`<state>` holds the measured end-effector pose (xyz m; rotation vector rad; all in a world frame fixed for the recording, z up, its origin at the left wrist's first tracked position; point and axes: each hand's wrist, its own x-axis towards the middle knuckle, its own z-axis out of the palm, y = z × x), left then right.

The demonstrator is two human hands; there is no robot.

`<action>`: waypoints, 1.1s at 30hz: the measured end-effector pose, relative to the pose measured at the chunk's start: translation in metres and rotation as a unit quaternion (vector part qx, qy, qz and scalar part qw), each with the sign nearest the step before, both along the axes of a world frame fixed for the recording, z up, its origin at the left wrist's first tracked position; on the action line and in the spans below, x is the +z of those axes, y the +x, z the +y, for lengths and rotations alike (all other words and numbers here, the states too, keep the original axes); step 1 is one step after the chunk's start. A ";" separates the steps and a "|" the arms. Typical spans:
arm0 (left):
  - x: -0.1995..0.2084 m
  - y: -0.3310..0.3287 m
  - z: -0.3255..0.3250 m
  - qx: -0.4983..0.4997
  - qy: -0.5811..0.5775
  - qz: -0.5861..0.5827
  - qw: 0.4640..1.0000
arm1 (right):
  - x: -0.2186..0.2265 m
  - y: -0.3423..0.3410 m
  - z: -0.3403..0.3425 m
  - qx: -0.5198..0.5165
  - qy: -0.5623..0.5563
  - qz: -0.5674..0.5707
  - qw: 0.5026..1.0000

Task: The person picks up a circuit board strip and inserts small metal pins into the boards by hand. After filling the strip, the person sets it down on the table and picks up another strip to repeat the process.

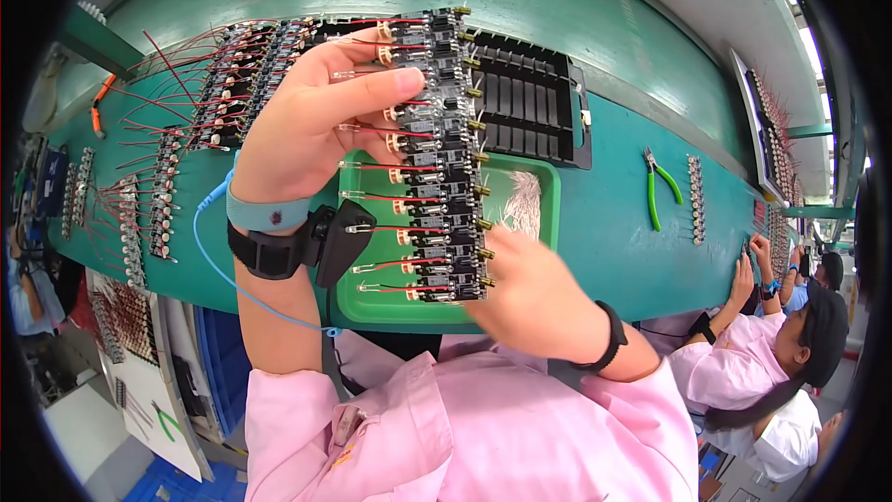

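Observation:
A long strip of joined circuit boards (448,172) stands up in front of me, with red wires and clear bulb-like tips along its left edge and small brass-coloured parts on its right. My left hand (311,116) grips its upper left part, thumb across the front and fingers partly behind. At the strip's lower right edge is my right hand (534,293), closely beside it; its fingers are hidden behind the boards. Below the strip lies a green tray (550,223) holding a bundle of thin silvery wire pieces (525,204).
Behind the strip sits a black slotted rack (578,121). Wired board strips (228,84) crowd the left side. Green-handled cutters (653,191) and a narrow strip (696,200) lie to the right. A blue cord (223,270) hangs from my left wrist. A co-worker (743,363) sits at the right.

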<state>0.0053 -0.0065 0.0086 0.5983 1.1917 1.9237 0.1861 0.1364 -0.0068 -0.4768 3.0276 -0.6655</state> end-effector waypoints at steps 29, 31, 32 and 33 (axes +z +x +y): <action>-0.006 -0.001 0.006 -0.010 -0.031 0.012 0.999 | -0.008 0.007 -0.039 0.104 0.058 -0.037 0.992; -0.010 -0.003 0.006 -0.010 -0.041 0.014 0.999 | -0.013 0.004 -0.048 0.108 0.037 -0.011 0.993; -0.011 -0.003 0.007 -0.010 -0.045 0.015 0.999 | -0.016 0.002 -0.051 0.108 0.053 -0.009 0.993; -0.011 -0.004 0.008 -0.010 -0.045 0.014 0.999 | -0.019 0.000 -0.054 0.109 0.069 -0.008 0.992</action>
